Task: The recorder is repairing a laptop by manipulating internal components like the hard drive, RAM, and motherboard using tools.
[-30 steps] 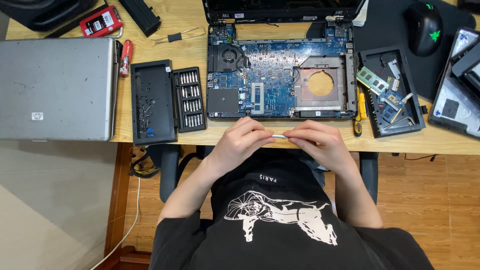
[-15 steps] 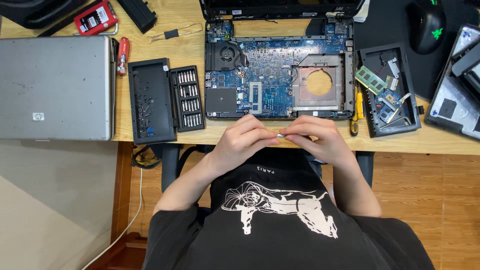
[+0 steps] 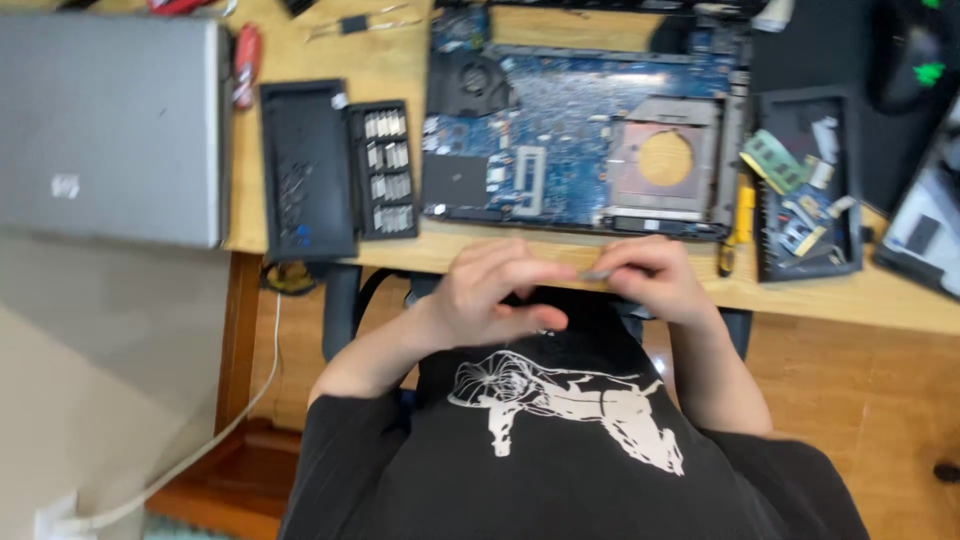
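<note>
Two trays, bit case and parts tray, flank the opened laptop.

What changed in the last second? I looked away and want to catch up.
Both hands stayed together at the desk edge; the left hand has curled over more, toward the right hand, which keeps its grip on a small thin grey part. The view swung and blurred. The open laptop, bit case and closed laptop lie as before.
</note>
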